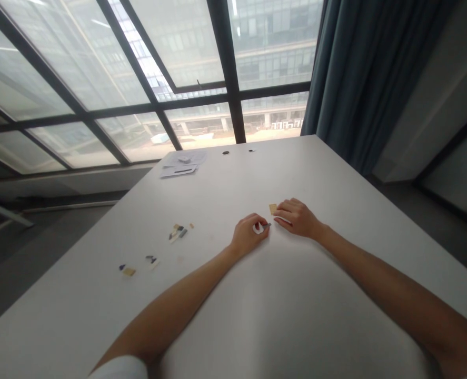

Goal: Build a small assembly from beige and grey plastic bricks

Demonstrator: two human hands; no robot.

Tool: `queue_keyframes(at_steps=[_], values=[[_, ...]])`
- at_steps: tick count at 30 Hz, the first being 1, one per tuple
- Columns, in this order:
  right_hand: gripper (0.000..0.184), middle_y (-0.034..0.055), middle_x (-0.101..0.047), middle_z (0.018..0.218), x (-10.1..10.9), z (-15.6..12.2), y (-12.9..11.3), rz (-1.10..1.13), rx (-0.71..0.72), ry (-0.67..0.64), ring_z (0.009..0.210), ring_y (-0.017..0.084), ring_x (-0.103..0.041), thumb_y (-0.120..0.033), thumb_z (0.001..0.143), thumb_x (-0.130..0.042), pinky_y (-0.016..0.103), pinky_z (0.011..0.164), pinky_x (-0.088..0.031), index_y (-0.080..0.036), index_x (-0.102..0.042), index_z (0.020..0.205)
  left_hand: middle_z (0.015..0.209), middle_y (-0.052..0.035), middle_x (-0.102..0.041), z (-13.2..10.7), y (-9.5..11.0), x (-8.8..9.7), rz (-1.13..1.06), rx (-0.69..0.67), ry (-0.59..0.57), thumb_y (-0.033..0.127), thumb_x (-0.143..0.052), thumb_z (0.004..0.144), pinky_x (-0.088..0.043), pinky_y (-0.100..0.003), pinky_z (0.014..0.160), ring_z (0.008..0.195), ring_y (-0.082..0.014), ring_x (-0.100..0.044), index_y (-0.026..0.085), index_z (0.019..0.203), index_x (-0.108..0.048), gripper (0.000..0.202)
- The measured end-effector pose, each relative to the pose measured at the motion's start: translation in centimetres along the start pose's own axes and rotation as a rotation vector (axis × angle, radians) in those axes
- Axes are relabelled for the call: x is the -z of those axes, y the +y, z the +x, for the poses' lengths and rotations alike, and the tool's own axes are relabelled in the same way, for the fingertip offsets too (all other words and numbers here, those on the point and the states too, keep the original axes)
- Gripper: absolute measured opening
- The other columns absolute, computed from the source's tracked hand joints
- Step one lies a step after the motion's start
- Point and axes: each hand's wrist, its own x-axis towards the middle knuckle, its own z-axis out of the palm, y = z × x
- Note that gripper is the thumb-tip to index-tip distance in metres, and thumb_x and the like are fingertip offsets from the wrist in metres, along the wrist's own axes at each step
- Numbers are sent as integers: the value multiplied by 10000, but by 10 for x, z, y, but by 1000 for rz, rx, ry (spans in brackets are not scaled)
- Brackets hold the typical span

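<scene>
My left hand is closed in a pinch, thumb and index finger on a small grey piece that looks like a toy building brick. Just to its right, my right hand rests low over the table, its thumb apart from the other fingers. Those fingertips lie at the right edge of a small tan plate with a bumpy, studded-looking top. Whether they press on the plate or only lie beside it, I cannot tell. The grey piece is a short way below the plate, apart from it.
On the white table, a loose pile of small grey, tan and white pieces lies left of my hands. Nearer are dark and white pieces and a tan piece. Papers and a dark disc lie toward the windows.
</scene>
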Motion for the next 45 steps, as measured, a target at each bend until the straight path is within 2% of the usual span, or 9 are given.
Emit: queue_keyframes(at_steps=[3,8,12,19,24,27,35,39,45], values=[[226,80,-686,905,-2,3,-9,77,-41,-45,889,209,-572,-314,993,-530,368,831,-348,-199,-692,884,766,-1,-654,0,1,1,12,-19,11,237,-702,799,-482,-271,675,689,-134,-574,218,811,-679,32],[244,52,-692,780,-10,5,-16,344,-222,0,830,196,-608,-318,969,-567,363,834,-355,-199,-683,791,802,-6,-669,-1,2,1,-1,-71,19,239,-683,815,-496,-276,693,696,-133,-589,222,834,-673,28],[227,42,-697,761,-17,5,-15,491,-295,5,788,189,-615,-347,940,-608,358,839,-385,-203,-699,789,810,-9,-671,-2,2,0,5,-84,33,245,-675,824,-495,-271,695,712,-133,-597,215,834,-669,32],[223,30,-658,731,-24,3,-14,642,-415,-16,703,158,-552,-361,903,-610,293,705,-414,-182,-704,808,851,-20,-679,-1,-1,-1,14,-102,35,278,-695,847,-508,-286,729,788,-152,-620,217,857,-673,65],[217,6,-622,682,-21,2,-14,686,-530,7,649,140,-494,-362,863,-626,274,636,-381,-179,-703,775,1001,-51,-692,0,-8,3,26,-220,-35,305,-743,836,-536,-344,852,971,-203,-611,244,1048,-692,227],[237,-3,-605,662,-20,2,-15,724,-572,8,611,127,-459,-384,847,-634,268,601,-360,-172,-705,767,998,-57,-692,0,-10,3,13,-275,-13,299,-711,870,-536,-358,884,980,-202,-605,242,1055,-702,193],[294,0,-608,649,-29,1,-14,879,-647,-31,617,134,-474,-445,821,-657,269,587,-357,-165,-724,761,1060,-67,-677,0,-10,6,13,-297,12,367,-708,875,-539,-364,902,1007,-205,-606,258,1179,-678,325],[308,-4,-594,623,-32,-1,-13,891,-640,-68,604,128,-465,-451,824,-650,261,574,-347,-161,-721,744,1031,-69,-681,0,-10,8,9,-321,-4,377,-732,853,-537,-356,882,990,-204,-605,245,1105,-704,286],[324,1,-622,659,-26,-2,-19,919,-539,-150,641,132,-490,-464,844,-649,256,595,-366,-158,-722,769,997,-70,-684,1,-9,8,16,-281,27,374,-735,844,-538,-362,884,973,-202,-615,238,1051,-711,250]])
